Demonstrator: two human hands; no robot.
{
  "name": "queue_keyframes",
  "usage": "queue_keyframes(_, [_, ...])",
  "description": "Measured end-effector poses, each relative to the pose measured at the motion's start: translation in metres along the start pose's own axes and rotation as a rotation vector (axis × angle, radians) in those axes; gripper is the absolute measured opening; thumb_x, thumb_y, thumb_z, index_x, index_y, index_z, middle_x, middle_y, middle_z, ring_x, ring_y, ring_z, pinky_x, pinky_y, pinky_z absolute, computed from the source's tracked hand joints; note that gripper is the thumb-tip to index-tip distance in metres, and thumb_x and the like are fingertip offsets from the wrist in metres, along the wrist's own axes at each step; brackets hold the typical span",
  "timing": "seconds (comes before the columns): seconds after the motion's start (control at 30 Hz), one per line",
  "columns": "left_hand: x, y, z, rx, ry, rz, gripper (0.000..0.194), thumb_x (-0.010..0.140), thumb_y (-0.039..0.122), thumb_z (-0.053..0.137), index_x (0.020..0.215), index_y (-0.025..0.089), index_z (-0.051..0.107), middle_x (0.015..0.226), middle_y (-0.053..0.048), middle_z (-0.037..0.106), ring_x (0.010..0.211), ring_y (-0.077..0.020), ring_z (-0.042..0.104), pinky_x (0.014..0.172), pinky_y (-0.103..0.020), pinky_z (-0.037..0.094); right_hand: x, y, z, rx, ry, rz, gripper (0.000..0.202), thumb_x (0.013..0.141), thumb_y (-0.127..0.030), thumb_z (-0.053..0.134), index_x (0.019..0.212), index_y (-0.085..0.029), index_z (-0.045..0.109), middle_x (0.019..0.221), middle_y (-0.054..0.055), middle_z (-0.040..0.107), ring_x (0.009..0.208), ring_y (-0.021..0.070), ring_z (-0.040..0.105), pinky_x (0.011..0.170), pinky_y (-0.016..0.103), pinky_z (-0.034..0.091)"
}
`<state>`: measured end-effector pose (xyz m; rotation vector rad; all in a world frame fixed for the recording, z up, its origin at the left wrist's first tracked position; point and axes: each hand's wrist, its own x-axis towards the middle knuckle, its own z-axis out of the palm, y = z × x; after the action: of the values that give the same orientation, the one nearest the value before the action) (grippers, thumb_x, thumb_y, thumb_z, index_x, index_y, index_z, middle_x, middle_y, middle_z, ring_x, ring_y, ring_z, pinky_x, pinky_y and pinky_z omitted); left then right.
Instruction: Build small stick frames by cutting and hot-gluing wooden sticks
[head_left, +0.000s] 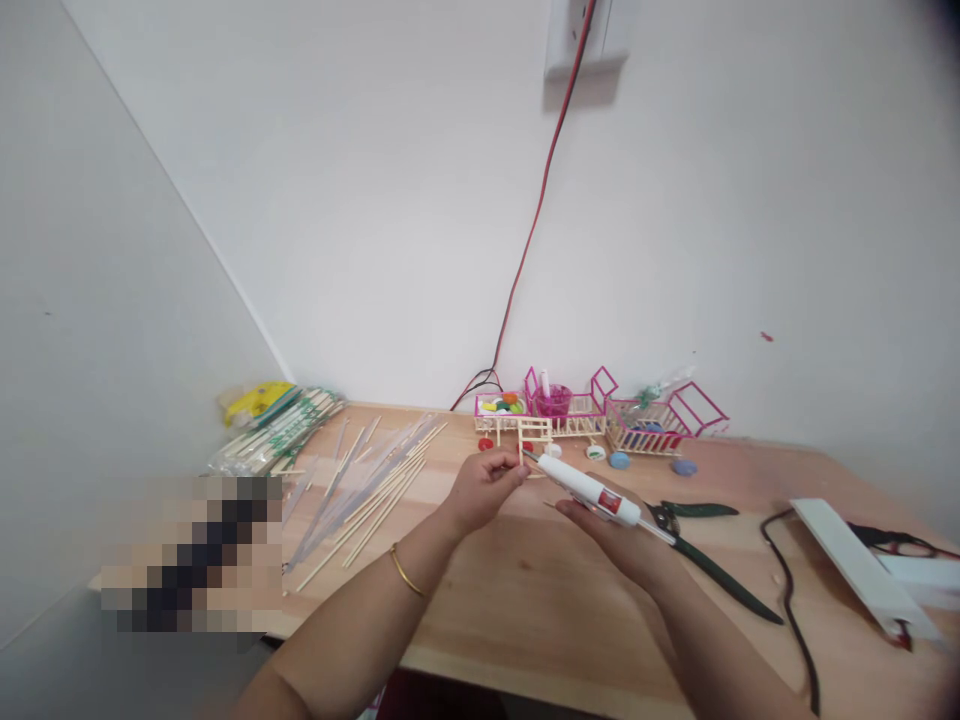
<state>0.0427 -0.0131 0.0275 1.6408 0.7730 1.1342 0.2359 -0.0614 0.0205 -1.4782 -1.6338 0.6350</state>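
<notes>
My left hand pinches a small frame of thin wooden sticks by its lower end, over the middle of the table. In my right hand is a white hot glue gun with a red patch on its side. A clear glue stick juts from its back end. The gun's nozzle points left and meets the lower part of the stick frame, close to my left fingertips; whether it touches cannot be made out. A short wooden stick also shows by my right fingertips.
Wooden sticks and clear glue sticks lie at left, near packaged sticks. Stick-built carts and bottle caps line the wall. Green-handled pruning shears, a dark cable and a white power strip occupy the right.
</notes>
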Motion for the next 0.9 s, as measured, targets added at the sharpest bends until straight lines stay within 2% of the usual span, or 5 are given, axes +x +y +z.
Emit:
queue_keyframes(0.43, [-0.001,0.004,0.001,0.010,0.000,0.007,0.025,0.078,0.038,0.057,0.079,0.013,0.064,0.076,-0.004,0.060,0.073,-0.0136,0.052,0.069,-0.023,0.040,0.001,0.002,-0.001,-0.049,0.001,-0.011,0.032,0.071,-0.052,0.058,0.066,-0.021,0.051,0.059,-0.001,0.055,0.056,0.0156,0.051,0.051,0.026,0.040])
queue_keyframes(0.63, [-0.001,0.006,-0.001,0.025,0.007,0.020,0.026,0.077,0.038,0.058,0.072,0.013,0.063,0.070,-0.002,0.058,0.069,-0.0124,0.050,0.066,-0.022,0.038,0.000,-0.004,-0.010,-0.090,0.017,0.000,0.032,0.071,-0.052,0.058,0.066,-0.021,0.054,0.060,-0.002,0.058,0.057,0.0162,0.055,0.052,0.026,0.042])
queue_keyframes(0.9, [0.002,0.001,-0.003,-0.053,0.075,-0.032,0.028,0.075,0.041,0.060,0.071,0.013,0.063,0.066,-0.002,0.058,0.067,-0.0122,0.050,0.066,-0.022,0.038,-0.004,0.009,-0.020,-0.117,0.106,0.074,0.031,0.069,-0.052,0.061,0.071,-0.021,0.063,0.063,0.002,0.065,0.059,0.0213,0.061,0.053,0.029,0.045])
